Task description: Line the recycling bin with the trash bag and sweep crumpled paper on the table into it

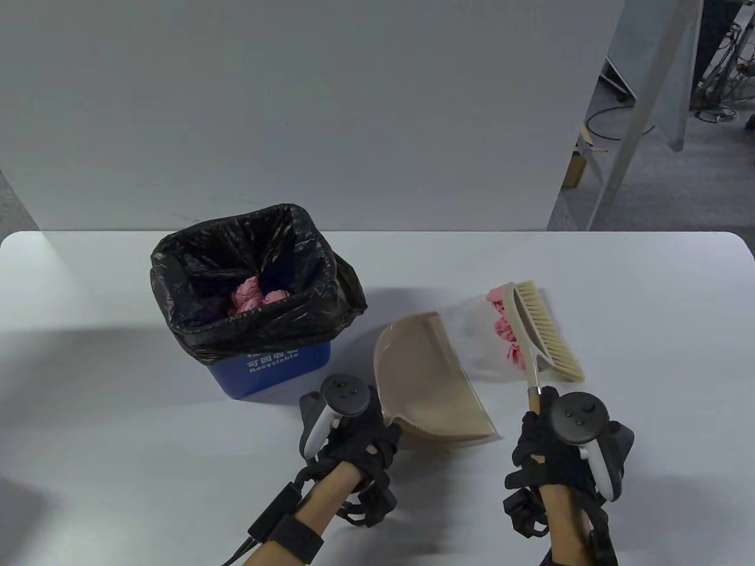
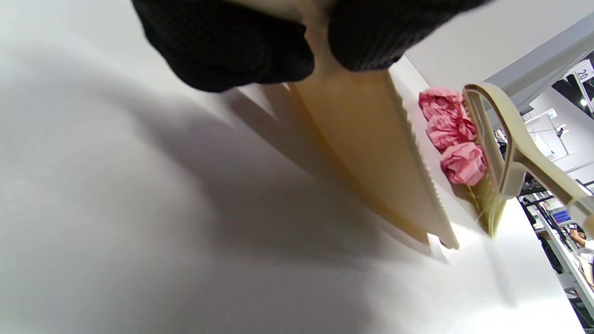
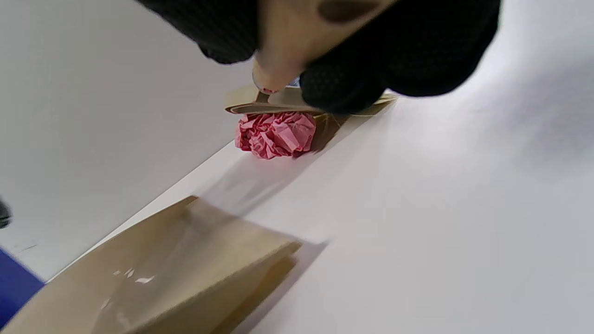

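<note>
A blue recycling bin (image 1: pixel 272 362) lined with a black trash bag (image 1: pixel 259 259) stands at the left; pink crumpled paper (image 1: pixel 250 293) lies inside. My left hand (image 1: pixel 354 439) grips the handle of a beige dustpan (image 1: pixel 427 377), whose open edge faces right. My right hand (image 1: pixel 554 448) grips the wooden handle of a hand brush (image 1: pixel 545 327). Three pink paper balls (image 1: pixel 506 327) lie on the table just left of the bristles, between brush and dustpan. The left wrist view shows the dustpan (image 2: pixel 371 148), paper balls (image 2: pixel 452 137) and brush (image 2: pixel 506 139). The right wrist view shows a paper ball (image 3: pixel 276 134) and the dustpan (image 3: pixel 185 273).
The white table (image 1: pixel 118 401) ends at a white wall panel (image 1: pixel 295 106) behind the bin. Beyond the table's far right lie a metal frame leg (image 1: pixel 637 112) and floor cables (image 1: pixel 716 59).
</note>
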Tool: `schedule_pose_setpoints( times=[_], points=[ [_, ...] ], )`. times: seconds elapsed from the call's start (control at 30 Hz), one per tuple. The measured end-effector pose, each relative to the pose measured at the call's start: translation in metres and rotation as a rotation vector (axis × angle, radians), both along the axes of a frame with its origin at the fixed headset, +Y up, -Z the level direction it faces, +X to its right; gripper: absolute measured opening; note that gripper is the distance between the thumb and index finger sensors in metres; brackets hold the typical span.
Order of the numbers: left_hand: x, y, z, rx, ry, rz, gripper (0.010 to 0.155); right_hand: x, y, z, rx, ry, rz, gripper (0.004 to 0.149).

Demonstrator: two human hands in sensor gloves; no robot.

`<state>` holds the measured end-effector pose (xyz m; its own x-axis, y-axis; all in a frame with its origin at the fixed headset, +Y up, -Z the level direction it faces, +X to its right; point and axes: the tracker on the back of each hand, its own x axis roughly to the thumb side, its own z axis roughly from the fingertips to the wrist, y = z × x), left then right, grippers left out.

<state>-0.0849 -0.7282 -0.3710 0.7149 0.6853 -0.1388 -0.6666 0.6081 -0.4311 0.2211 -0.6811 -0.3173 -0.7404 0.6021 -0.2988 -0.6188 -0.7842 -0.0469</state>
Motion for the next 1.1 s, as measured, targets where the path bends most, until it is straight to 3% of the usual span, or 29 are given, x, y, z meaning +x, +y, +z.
schedule_pose_setpoints(
  times=[0.3,0.9,1.1],
  points=[
    [-0.002,0.001,-0.001,-0.019,0.012,-0.001,0.084,-0.024,0.003,0.004,-0.012,0.198,-0.174,0.058],
    [-0.006,0.001,-0.003,-0.025,0.022,-0.011,0.084,-0.035,0.012,0.011,-0.020,0.361,-0.279,0.058],
    [-0.006,0.001,-0.003,-0.025,0.020,-0.018,0.084,-0.028,0.018,0.014,-0.013,0.418,-0.395,0.058]
  ],
)
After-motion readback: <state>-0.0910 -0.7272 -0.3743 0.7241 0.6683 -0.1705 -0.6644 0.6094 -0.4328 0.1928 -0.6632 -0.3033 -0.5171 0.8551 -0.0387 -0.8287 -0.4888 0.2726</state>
